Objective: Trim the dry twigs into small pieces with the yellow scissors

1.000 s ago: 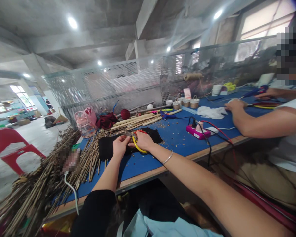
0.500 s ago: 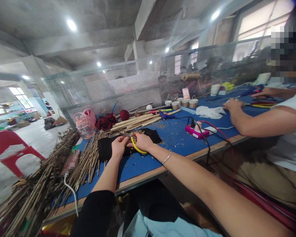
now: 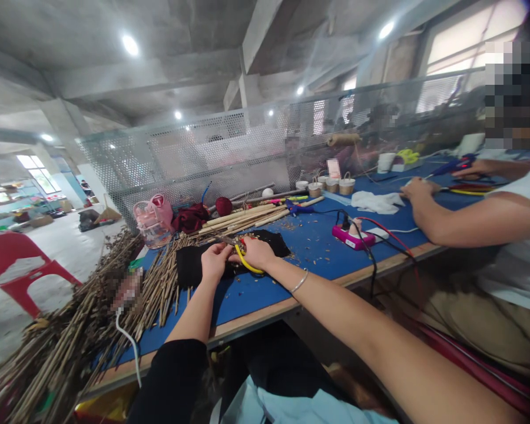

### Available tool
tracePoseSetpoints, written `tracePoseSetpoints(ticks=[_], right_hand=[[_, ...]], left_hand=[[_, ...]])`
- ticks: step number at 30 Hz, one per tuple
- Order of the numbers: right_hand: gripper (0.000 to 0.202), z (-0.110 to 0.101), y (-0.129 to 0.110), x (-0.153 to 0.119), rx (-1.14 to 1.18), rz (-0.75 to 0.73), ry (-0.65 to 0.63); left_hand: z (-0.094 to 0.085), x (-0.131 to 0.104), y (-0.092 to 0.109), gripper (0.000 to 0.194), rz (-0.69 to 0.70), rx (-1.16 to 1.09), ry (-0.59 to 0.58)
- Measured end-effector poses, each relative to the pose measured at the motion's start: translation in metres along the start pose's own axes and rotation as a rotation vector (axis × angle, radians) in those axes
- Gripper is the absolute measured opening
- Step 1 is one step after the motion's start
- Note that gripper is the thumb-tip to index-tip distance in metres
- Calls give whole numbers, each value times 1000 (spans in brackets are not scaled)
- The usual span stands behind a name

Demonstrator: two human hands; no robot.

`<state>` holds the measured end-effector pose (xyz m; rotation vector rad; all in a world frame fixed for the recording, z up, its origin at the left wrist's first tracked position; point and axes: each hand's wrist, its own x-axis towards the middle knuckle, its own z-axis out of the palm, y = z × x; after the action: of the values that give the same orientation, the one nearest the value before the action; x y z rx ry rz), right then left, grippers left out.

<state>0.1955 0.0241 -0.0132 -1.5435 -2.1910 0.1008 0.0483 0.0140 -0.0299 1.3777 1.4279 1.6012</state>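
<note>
My right hand [image 3: 257, 253] is wrapped around pruning shears [image 3: 247, 265] with a yellow handle and a bit of red near the pivot. Their metal blades point left, toward my left hand [image 3: 214, 259]. The fingers of my left hand are pinched together close to the blades; whatever they hold is too small to make out. Both hands are over a black cloth [image 3: 188, 266] scattered with small plant bits. A spread of dry brown stalks [image 3: 161, 282] lies just left of the cloth.
Pale sticks [image 3: 242, 220] lie behind the cloth. A pink bag [image 3: 153, 218] stands at the back left, and a purple power strip [image 3: 352, 237] with cords sits to the right. At far right, a co-worker's hand [image 3: 470, 169] holds a glue gun.
The shears have shifted slightly in my right hand, with the blades a little more visible. Otherwise both hands stay in nearly the same place.
</note>
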Motion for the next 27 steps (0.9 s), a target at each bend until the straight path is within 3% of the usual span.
tracePoseSetpoints(ticks=[11, 15, 22, 27], right_hand=[[60, -1, 6, 3, 19, 14, -34], [60, -4, 6, 2, -39, 45, 46], [39, -37, 7, 29, -202, -122, 202], [23, -51, 11, 48, -174, -161, 184]], left_hand=[[-1, -1, 2, 29, -71, 11, -16], [-3, 2, -1, 31, -99, 7, 49], [-15, 13, -8, 28, -65, 57, 243], [-20, 15, -11, 29, -28, 91, 245]])
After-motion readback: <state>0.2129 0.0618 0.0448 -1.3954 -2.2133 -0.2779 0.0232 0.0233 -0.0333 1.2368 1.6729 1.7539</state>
